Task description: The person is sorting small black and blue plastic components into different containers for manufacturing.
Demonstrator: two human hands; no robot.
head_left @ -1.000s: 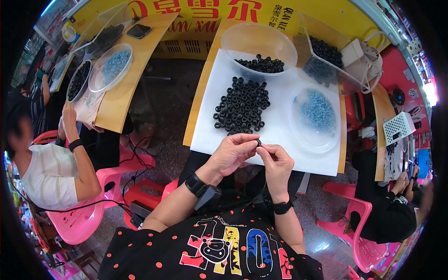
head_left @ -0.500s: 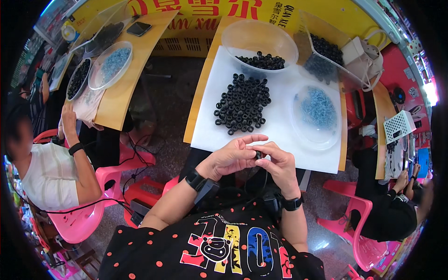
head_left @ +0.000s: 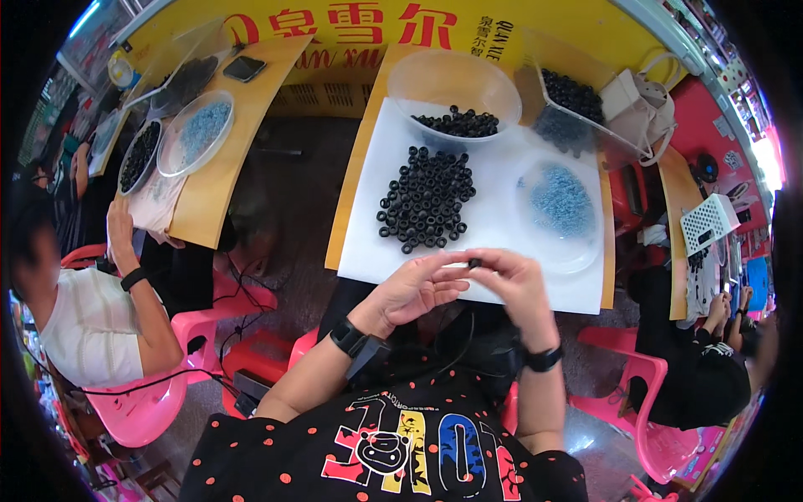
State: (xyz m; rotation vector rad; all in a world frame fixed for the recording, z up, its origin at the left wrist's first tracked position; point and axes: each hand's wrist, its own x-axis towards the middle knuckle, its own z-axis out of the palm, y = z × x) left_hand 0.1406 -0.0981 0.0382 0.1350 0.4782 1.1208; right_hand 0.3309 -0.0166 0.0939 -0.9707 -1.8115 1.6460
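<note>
My right hand (head_left: 517,283) pinches a small black ring-shaped piece (head_left: 474,263) between thumb and fingers, just off the near edge of the table. Beside it is my left hand (head_left: 416,289), palm partly turned up and fingers apart, with nothing visible in them. Its index fingertip reaches close to the black piece; whether they touch I cannot tell. Beyond my hands, a pile of like black ring-shaped pieces (head_left: 425,199) lies on a white sheet (head_left: 493,188). More sit in a clear round bowl (head_left: 456,71) behind. Tiny light-blue parts (head_left: 560,199) fill part of a clear shallow dish (head_left: 577,258) at right.
A clear box (head_left: 577,125) of black pieces and a white handbag (head_left: 640,109) stand at the back right. To the left, a person in white sits at another table (head_left: 201,201). Pink chairs (head_left: 150,402) and dark cables (head_left: 230,326) flank me. Another person sits at right.
The right hand has lifted and moved slightly forward with the black piece. My left hand's fingers have loosened from around it. The view has shifted slightly.
</note>
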